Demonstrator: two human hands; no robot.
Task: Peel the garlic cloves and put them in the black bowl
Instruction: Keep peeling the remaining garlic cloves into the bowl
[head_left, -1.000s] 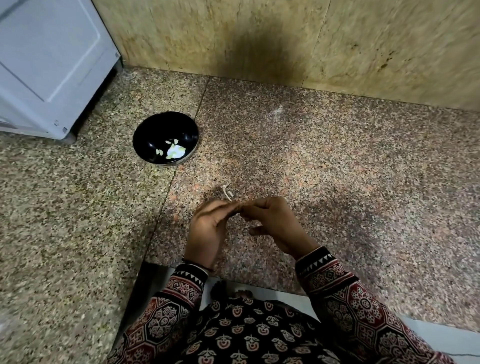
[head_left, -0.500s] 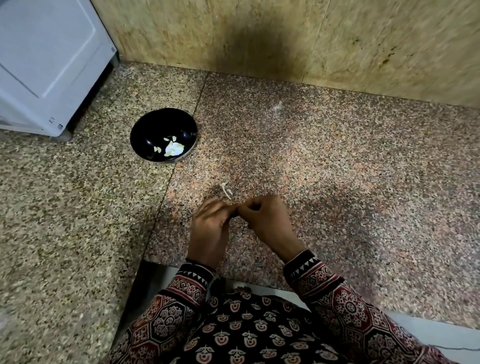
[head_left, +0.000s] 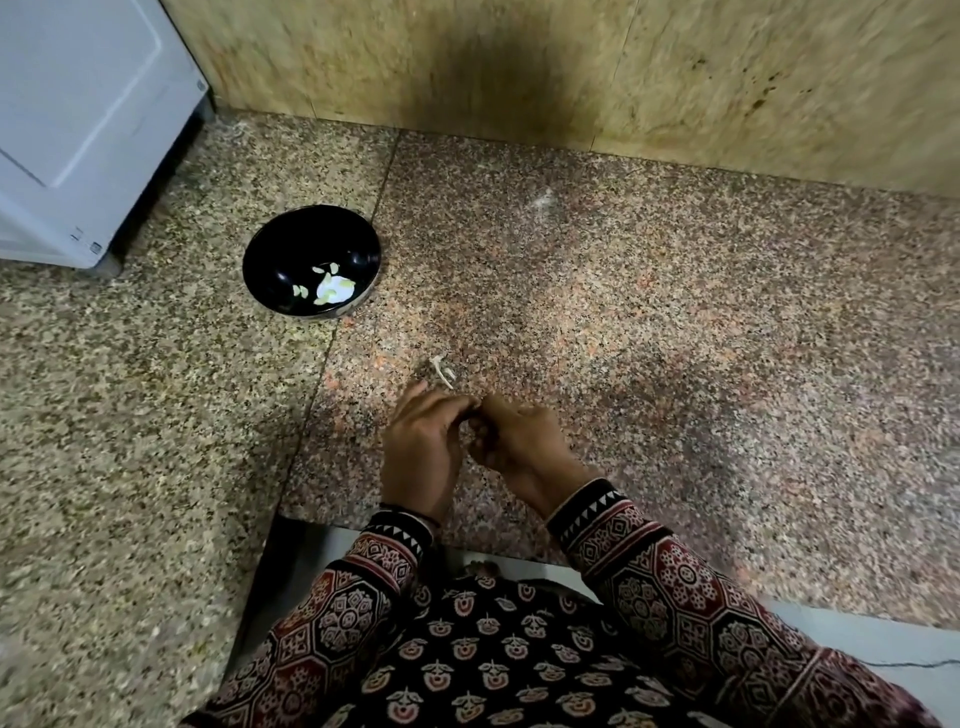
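Pinching tip to tip, the left hand (head_left: 421, 447) and right hand (head_left: 519, 447) curl their fingers, apparently around a clove hidden between them, above the speckled granite counter (head_left: 649, 338). A clove is probably small, firm and slick once bared; its papery skin lifts best from an end. Pale peeled pieces (head_left: 332, 288) lie in the glossy black bowl (head_left: 283, 236), well apart.

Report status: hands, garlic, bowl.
Left hand and right hand pinched together, garlic clove hidden between them. Black bowl, forward-left, holds a few pale pieces. Peel scrap on counter just beyond hands; path to bowl open.
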